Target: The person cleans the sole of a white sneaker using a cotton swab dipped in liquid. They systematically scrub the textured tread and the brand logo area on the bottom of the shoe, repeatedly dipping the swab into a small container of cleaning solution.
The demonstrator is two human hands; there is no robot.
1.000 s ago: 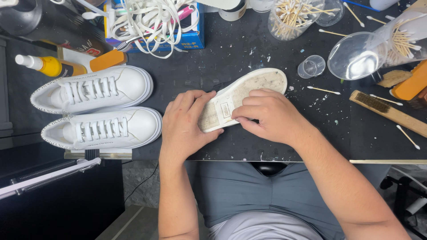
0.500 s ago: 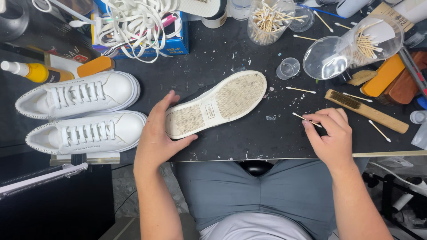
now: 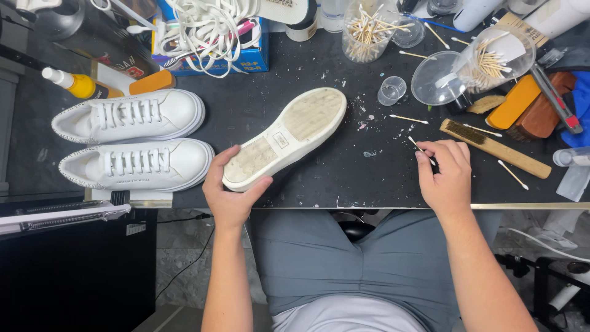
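A white sneaker (image 3: pixel 289 136) lies sole up on the black table (image 3: pixel 344 178), heel toward me. My left hand (image 3: pixel 228 190) grips its heel end from below. My right hand (image 3: pixel 444 175) rests on the table near the front edge, right of the shoe, pinching a cotton swab (image 3: pixel 421 149) between thumb and fingers. White crumbs of dirt are scattered on the table between the shoe and that hand.
Two white laced sneakers (image 3: pixel 132 138) stand at the left. At the back are a blue box with white laces (image 3: pixel 212 37), jars of swabs (image 3: pixel 369 27), a small clear cup (image 3: pixel 391 90) and a yellow bottle (image 3: pixel 77 83). A wooden brush (image 3: pixel 495 148) and orange blocks (image 3: pixel 515 101) lie at right.
My right hand left the sole, moved right to the table and took hold of a swab. My left hand stayed on the heel end.
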